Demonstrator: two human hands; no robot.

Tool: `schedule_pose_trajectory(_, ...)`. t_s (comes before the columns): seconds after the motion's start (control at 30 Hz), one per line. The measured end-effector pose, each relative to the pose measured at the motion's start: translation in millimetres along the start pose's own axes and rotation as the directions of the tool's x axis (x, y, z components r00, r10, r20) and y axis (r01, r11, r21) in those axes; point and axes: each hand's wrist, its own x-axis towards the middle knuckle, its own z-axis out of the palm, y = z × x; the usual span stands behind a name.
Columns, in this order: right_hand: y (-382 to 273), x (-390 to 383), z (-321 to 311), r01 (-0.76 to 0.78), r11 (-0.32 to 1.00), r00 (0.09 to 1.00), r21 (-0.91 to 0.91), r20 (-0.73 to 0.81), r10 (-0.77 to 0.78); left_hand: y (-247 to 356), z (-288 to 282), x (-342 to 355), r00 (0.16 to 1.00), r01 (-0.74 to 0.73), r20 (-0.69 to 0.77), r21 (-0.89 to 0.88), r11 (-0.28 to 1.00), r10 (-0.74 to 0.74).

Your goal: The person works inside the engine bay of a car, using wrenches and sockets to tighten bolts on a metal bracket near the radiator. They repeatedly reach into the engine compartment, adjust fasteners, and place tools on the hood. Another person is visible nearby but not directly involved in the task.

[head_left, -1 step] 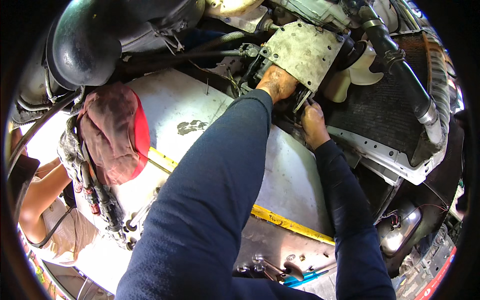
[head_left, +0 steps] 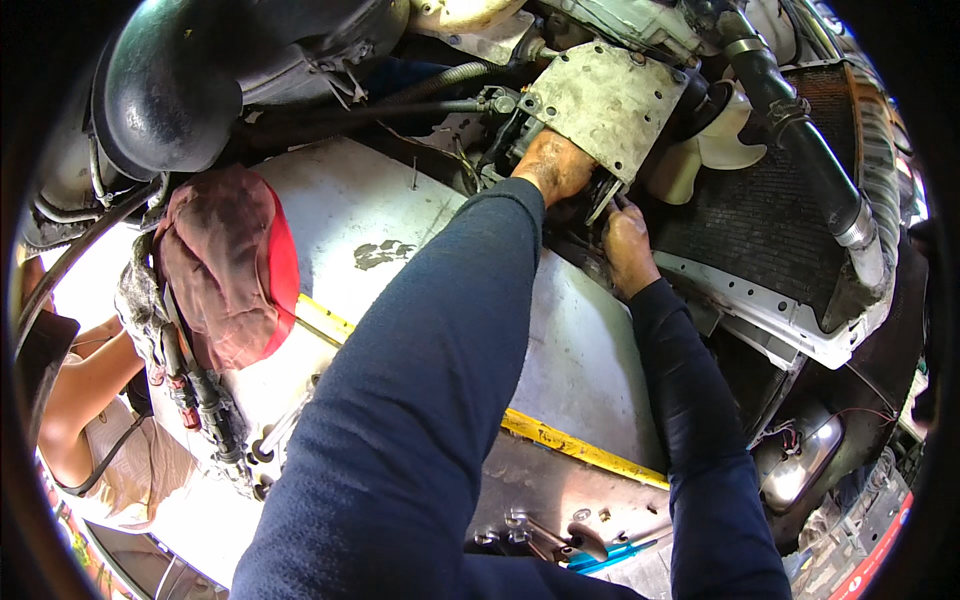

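My left arm reaches forward to a pale metal plate with several bolt holes (head_left: pixel 608 105). My left hand (head_left: pixel 556 168) goes in beneath the plate's near edge, so only its back and wrist show; its fingers are hidden. Just right of it, my right hand (head_left: pixel 629 248) is raised beside the plate's lower corner. Its fingers are curled close to a thin metal edge (head_left: pixel 602 200), and what they grip is too dark and small to make out. Dark engine parts surround both hands below the plate.
A cream fan (head_left: pixel 722 140) and a radiator (head_left: pixel 775 215) stand to the right, with a black hose (head_left: pixel 805 150) above. A white panel (head_left: pixel 585 350) lies under my arms, bearing a red-brown cloth (head_left: pixel 220 270). Another person's arm (head_left: pixel 95 390) is at far left.
My hands and the plate stay where they were. The other person's arm at the far left has shifted slightly.
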Motion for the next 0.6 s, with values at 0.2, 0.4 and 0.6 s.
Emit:
schedule_pose_trajectory(0.2, -4.2, 16.7, -35.2, -0.576, 0.643, 0.795, 0.505, 0.529, 0.297, -1.6, 0.0, 1.1, 0.999, 0.000, 0.040, 0.009, 1.000, 0.000)
schedule_pose_trajectory(0.4, -36.3, 15.1, -47.1, -0.732, 0.574, 0.657, 0.367, 0.601, 0.454, -5.1, 5.1, 2.1, 1.000, -0.018, -0.006, -0.012, 1.000, 0.018)
schedule_pose_trajectory(0.6, -16.2, 19.1, -43.5, -0.183, 0.969, 0.948, 0.163, 0.290, 0.131, -3.1, 4.9, 0.1, 1.000, -0.004, 0.028, 0.045, 0.999, 0.003)
